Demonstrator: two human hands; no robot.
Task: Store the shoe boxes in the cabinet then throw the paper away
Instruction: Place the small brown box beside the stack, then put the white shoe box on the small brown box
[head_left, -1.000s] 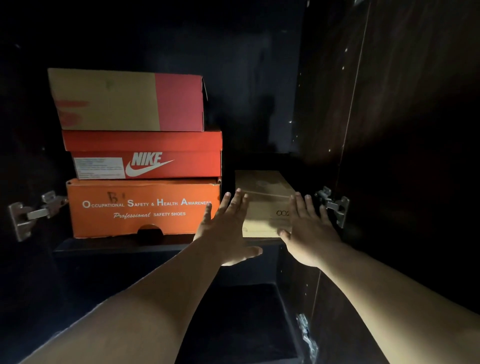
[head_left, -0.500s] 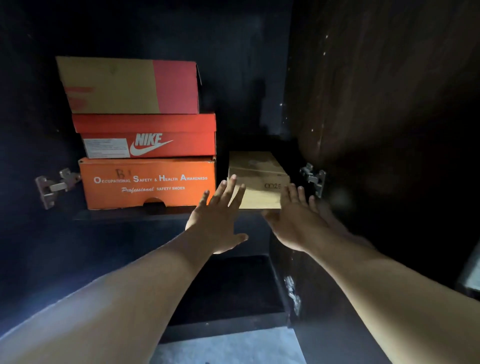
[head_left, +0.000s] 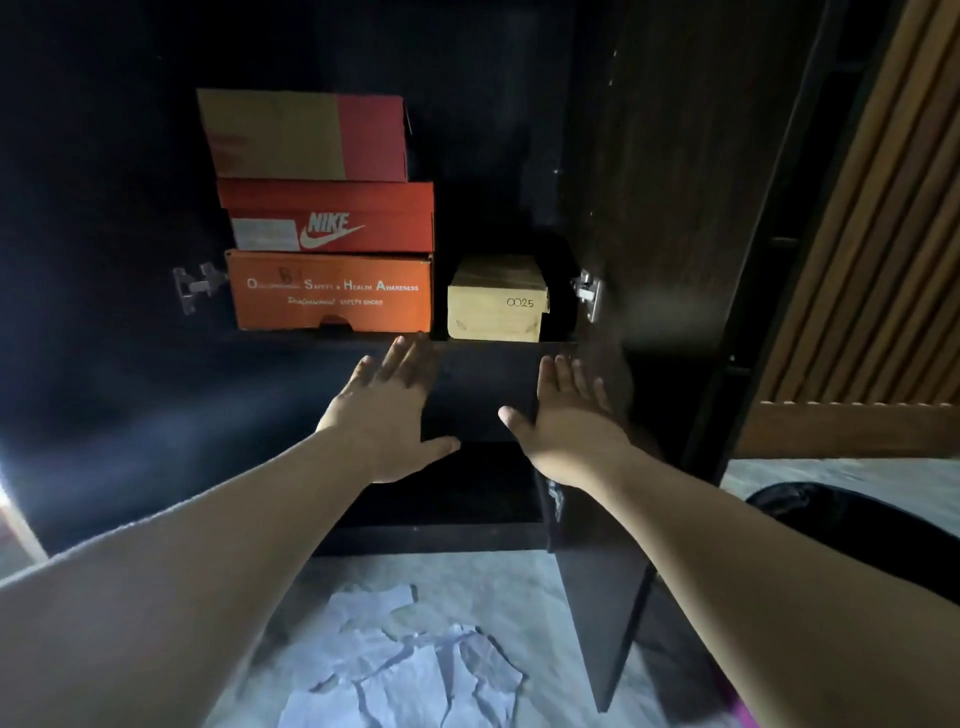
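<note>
Up and to the left of the left hand (head_left: 387, 410), three shoe boxes stand stacked on the cabinet shelf (head_left: 291, 336): an orange safety-shoe box (head_left: 330, 290) at the bottom, a red Nike box (head_left: 327, 217) on it, and a tan and red box (head_left: 303, 135) on top. The left hand hangs in front of the shelf edge with fingers straight and spread, holding nothing. Straight above the gap between the two hands, a small tan box (head_left: 497, 299) marked 0025 sits on the same shelf, just beside the orange one. The right hand (head_left: 571, 418) is likewise flat and empty, apart from the left and clear of the box. To its right stands the open cabinet door (head_left: 670, 208).

The storing step looks finished, since all four boxes rest inside. Below the forearms, crumpled white paper (head_left: 410, 670) lies on the pale floor (head_left: 519, 582). The next move probably calls for lowering both hands, gathering the scattered sheets together and carrying them to a bin; no bin can be clearly made out here.
</note>
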